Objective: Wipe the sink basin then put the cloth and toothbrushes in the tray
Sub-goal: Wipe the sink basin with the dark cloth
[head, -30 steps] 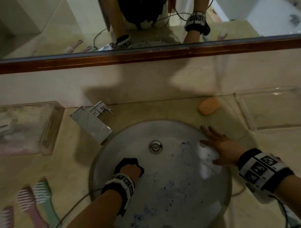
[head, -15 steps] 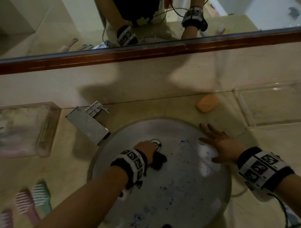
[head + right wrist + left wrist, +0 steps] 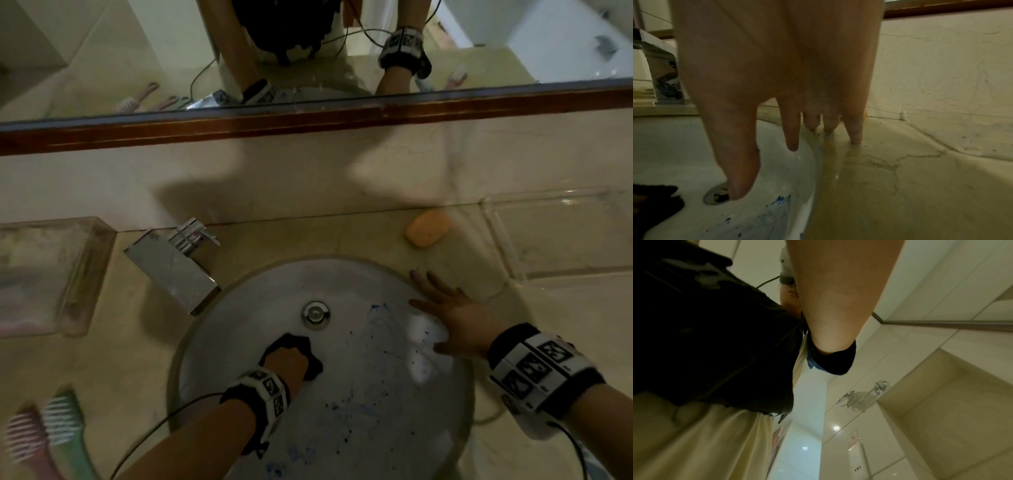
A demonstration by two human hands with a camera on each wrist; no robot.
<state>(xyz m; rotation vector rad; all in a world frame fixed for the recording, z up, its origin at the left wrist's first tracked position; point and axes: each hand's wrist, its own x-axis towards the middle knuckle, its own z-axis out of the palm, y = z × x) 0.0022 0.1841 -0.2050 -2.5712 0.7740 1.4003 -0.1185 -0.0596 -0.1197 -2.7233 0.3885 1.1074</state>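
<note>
The round white sink basin (image 3: 359, 394) is flecked with blue specks. My left hand (image 3: 286, 363) grips a black cloth (image 3: 291, 342) and presses it on the basin floor, just below and left of the drain (image 3: 315, 314). My right hand (image 3: 445, 308) lies open on the basin's right rim, fingertips (image 3: 856, 138) on the counter and thumb over the bowl. The cloth (image 3: 657, 206) shows at the lower left of the right wrist view. A pink toothbrush (image 3: 24, 435) and a green toothbrush (image 3: 63, 421) lie on the counter at the lower left. A clear tray (image 3: 496, 240) stands at the back right.
A chrome faucet (image 3: 171, 270) stands at the basin's upper left. Orange soap (image 3: 427, 233) lies behind the basin. A clear box (image 3: 99, 260) sits at the far left. The mirror's wooden frame (image 3: 308, 120) runs along the wall. The left wrist view shows only my forearm and the room.
My left hand swept the cloth up to the drain and has come back down and left across the basin floor. The right hand has stayed on the rim.
</note>
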